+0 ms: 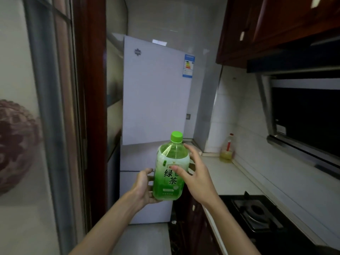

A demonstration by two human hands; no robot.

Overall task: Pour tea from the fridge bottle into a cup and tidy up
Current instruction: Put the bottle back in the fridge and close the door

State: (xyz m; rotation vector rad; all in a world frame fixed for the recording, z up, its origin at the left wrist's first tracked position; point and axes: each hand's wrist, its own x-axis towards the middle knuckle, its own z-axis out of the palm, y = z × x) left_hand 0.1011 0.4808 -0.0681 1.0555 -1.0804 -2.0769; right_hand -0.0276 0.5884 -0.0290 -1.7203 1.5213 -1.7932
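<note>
Tea bottle (pixel 173 153): upright, green cap (pixel 176 136) on, green-white label (pixel 170 179).

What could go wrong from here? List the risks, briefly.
1. The tea bottle is in mid-air, gripped low by the left hand. The right hand only touches it with spread fingers, so it could slip.
2. The green cap is on. Unscrewing it here, away from the counter, could spill tea on the floor.
3. No cup is in view, so searching one-handed may loosen the hold.

Green-labelled tea bottle (pixel 171 172) with lime-green cap (pixel 176 136); white fridge (pixel 156 92); dark red-brown cabinets (pixel 272 24); black stove (pixel 257 214).
</note>
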